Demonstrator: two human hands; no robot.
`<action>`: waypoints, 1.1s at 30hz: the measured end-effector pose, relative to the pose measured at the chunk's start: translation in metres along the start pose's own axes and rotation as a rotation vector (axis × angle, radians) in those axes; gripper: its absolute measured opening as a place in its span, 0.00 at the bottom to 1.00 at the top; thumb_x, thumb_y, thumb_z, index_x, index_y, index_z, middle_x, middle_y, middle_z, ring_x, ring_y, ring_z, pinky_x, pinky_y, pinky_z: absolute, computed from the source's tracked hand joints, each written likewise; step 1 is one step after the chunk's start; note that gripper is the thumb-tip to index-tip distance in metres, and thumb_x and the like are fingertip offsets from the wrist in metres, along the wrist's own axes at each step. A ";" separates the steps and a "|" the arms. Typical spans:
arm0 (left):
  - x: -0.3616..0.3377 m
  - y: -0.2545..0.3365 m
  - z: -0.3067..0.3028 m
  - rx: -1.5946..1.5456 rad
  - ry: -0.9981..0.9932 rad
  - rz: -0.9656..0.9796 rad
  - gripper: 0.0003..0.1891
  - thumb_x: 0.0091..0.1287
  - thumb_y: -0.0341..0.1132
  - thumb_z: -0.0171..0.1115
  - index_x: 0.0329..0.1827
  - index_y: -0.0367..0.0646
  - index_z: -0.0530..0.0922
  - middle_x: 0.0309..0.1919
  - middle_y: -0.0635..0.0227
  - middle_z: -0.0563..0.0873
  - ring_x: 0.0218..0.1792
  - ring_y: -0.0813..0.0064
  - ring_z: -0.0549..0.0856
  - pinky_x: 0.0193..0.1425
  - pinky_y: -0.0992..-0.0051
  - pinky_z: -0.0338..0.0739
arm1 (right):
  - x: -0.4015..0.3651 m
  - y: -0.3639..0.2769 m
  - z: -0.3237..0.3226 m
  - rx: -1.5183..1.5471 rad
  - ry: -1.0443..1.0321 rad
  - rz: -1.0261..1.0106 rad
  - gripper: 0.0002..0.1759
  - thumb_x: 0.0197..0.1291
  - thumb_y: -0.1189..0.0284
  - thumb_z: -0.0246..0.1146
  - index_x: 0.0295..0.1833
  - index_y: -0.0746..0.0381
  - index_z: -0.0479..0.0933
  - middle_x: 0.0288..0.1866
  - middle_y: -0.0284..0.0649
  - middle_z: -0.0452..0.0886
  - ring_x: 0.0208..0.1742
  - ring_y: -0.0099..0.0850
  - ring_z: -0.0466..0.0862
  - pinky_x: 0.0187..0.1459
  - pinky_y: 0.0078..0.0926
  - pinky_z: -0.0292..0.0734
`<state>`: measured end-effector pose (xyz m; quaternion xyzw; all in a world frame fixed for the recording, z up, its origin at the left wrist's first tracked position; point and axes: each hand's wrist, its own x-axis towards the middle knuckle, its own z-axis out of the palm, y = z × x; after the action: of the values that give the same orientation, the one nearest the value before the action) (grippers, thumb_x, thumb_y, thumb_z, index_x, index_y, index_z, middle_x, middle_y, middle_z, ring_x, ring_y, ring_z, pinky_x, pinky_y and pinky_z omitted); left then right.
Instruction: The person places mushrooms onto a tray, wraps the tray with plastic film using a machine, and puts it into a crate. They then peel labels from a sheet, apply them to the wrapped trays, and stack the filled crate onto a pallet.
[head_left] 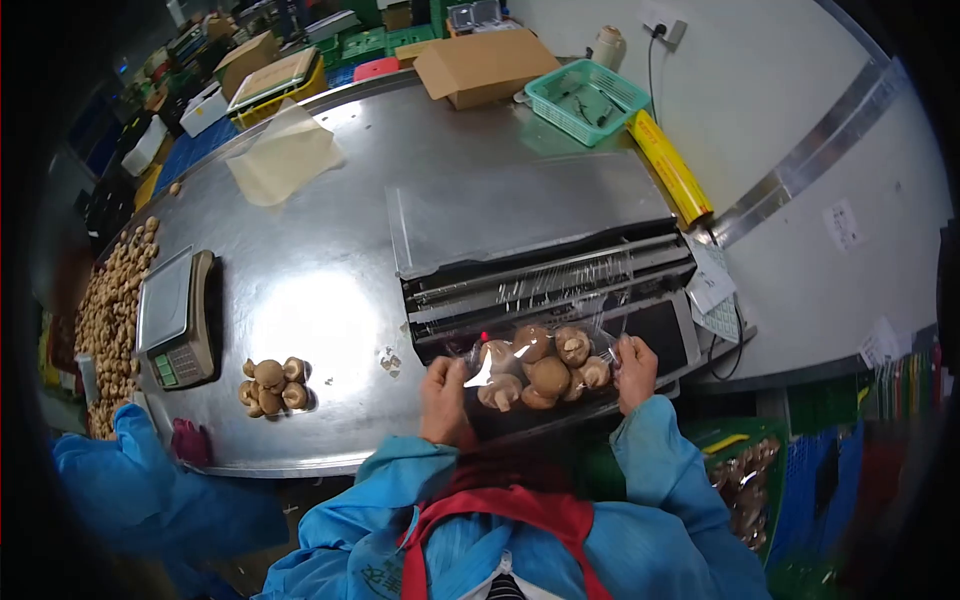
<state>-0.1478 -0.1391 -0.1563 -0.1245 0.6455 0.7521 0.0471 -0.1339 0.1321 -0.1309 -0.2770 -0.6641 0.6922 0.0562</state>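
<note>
A cluster of brown mushrooms [548,377] lies at the front of the wrapping machine [530,225], beneath clear plastic film [612,318]. Whether a tray is under them I cannot make out. My left hand [443,402] pinches the film at the left side of the mushrooms. On the opposite side, my right hand [635,374] has its fingers closed on the film's right edge. The film stretches between both hands and runs back to the machine's rollers [540,285]. A small red light glows by the film's left part.
Another mushroom group [272,387] sits on the steel table [300,235], right of a weighing scale [178,318]. Loose mushrooms [118,300] are heaped at far left, near a co-worker's blue sleeve [140,480]. Behind stand a cardboard box [485,68], green basket [587,98] and yellow roll [670,168].
</note>
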 end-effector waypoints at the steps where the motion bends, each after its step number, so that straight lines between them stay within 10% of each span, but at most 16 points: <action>1: 0.002 0.000 -0.012 0.105 -0.027 0.068 0.12 0.69 0.36 0.54 0.28 0.39 0.73 0.19 0.77 0.73 0.20 0.87 0.67 0.23 0.83 0.62 | -0.013 -0.001 -0.002 0.078 0.063 0.077 0.17 0.67 0.64 0.52 0.24 0.58 0.67 0.17 0.27 0.64 0.15 0.15 0.61 0.15 0.16 0.52; 6: -0.003 0.017 -0.047 0.611 -0.186 0.285 0.11 0.67 0.34 0.56 0.29 0.37 0.71 0.17 0.65 0.77 0.19 0.78 0.76 0.22 0.75 0.68 | -0.099 0.069 -0.030 0.180 0.174 0.166 0.15 0.67 0.62 0.52 0.27 0.57 0.67 0.17 0.28 0.63 0.11 0.16 0.57 0.12 0.16 0.48; 8: 0.014 0.013 -0.040 0.853 -0.278 0.505 0.09 0.64 0.34 0.58 0.30 0.38 0.71 0.21 0.55 0.80 0.21 0.59 0.81 0.22 0.66 0.71 | -0.111 0.097 -0.026 0.276 0.254 0.205 0.16 0.67 0.63 0.53 0.26 0.57 0.67 0.17 0.28 0.63 0.12 0.16 0.56 0.11 0.16 0.46; 11: 0.032 0.018 -0.010 1.051 -0.335 0.722 0.08 0.62 0.34 0.58 0.31 0.40 0.70 0.23 0.53 0.80 0.24 0.51 0.81 0.25 0.60 0.73 | -0.085 0.158 -0.011 0.144 0.390 -0.099 0.11 0.66 0.66 0.54 0.33 0.60 0.74 0.24 0.30 0.72 0.23 0.20 0.71 0.22 0.21 0.66; 16: 0.024 0.014 0.011 1.150 -0.599 0.579 0.06 0.64 0.34 0.56 0.36 0.40 0.73 0.27 0.53 0.79 0.27 0.55 0.82 0.31 0.63 0.75 | -0.097 0.115 0.028 1.007 -0.104 0.327 0.13 0.62 0.71 0.56 0.51 0.62 0.72 0.44 0.37 0.77 0.37 0.30 0.80 0.39 0.28 0.80; 17: 0.019 -0.005 0.008 0.835 -0.619 0.380 0.06 0.64 0.32 0.55 0.40 0.41 0.74 0.29 0.58 0.80 0.27 0.67 0.82 0.35 0.67 0.78 | -0.101 0.111 0.031 1.078 -0.203 0.368 0.12 0.62 0.71 0.56 0.50 0.62 0.72 0.44 0.37 0.77 0.38 0.30 0.80 0.39 0.28 0.79; 21: -0.038 -0.005 -0.023 -0.224 -0.621 -0.365 0.11 0.66 0.32 0.53 0.48 0.37 0.74 0.43 0.58 0.82 0.43 0.59 0.82 0.47 0.64 0.79 | -0.138 0.094 0.049 1.241 -0.523 0.371 0.09 0.61 0.72 0.58 0.46 0.62 0.73 0.41 0.38 0.76 0.40 0.31 0.78 0.41 0.28 0.77; 24: -0.062 0.013 -0.035 -1.259 -1.118 -0.870 0.19 0.64 0.33 0.58 0.58 0.38 0.69 0.57 0.60 0.75 0.59 0.61 0.74 0.62 0.59 0.70 | -0.178 0.081 0.059 1.304 -0.786 0.321 0.07 0.60 0.72 0.59 0.42 0.62 0.73 0.40 0.39 0.75 0.42 0.32 0.77 0.43 0.29 0.75; 26: -0.099 0.047 -0.037 -0.510 -1.041 -0.314 0.29 0.62 0.38 0.62 0.65 0.40 0.63 0.68 0.61 0.60 0.67 0.63 0.64 0.70 0.61 0.59 | -0.195 0.071 0.059 1.317 -0.991 0.233 0.06 0.59 0.73 0.59 0.40 0.62 0.73 0.39 0.39 0.75 0.43 0.32 0.76 0.43 0.29 0.74; 29: -0.116 0.086 -0.039 -0.457 -1.052 -0.603 0.47 0.44 0.50 0.74 0.64 0.33 0.62 0.69 0.50 0.52 0.68 0.58 0.61 0.70 0.62 0.55 | -0.188 0.055 0.051 1.114 -1.182 0.013 0.04 0.58 0.73 0.60 0.37 0.62 0.74 0.37 0.40 0.74 0.45 0.33 0.75 0.45 0.29 0.72; 30: -0.119 0.088 -0.042 -0.406 -1.140 -0.536 0.46 0.45 0.50 0.73 0.64 0.33 0.62 0.68 0.50 0.53 0.67 0.58 0.62 0.70 0.62 0.56 | -0.180 0.039 0.038 0.717 -1.013 0.278 0.05 0.58 0.73 0.60 0.38 0.63 0.74 0.37 0.40 0.75 0.44 0.32 0.75 0.46 0.28 0.71; 32: -0.126 0.088 -0.049 -0.320 -1.277 -0.387 0.44 0.48 0.50 0.71 0.64 0.33 0.63 0.67 0.51 0.56 0.66 0.59 0.64 0.68 0.63 0.58 | -0.161 -0.014 0.013 -0.162 -0.731 0.044 0.08 0.58 0.73 0.58 0.40 0.66 0.74 0.42 0.44 0.78 0.44 0.31 0.78 0.52 0.26 0.70; 33: -0.129 0.089 -0.051 -0.283 -1.327 -0.320 0.43 0.49 0.49 0.70 0.64 0.33 0.63 0.66 0.51 0.57 0.65 0.60 0.64 0.68 0.64 0.58 | -0.155 -0.042 0.015 0.015 -0.645 -0.094 0.12 0.60 0.72 0.55 0.46 0.67 0.74 0.49 0.45 0.78 0.52 0.30 0.76 0.55 0.29 0.69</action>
<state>-0.0372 -0.1922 -0.0463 0.2628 0.3498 0.7301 0.5249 -0.0229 0.0539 -0.0437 -0.0120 -0.6545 0.7459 -0.1231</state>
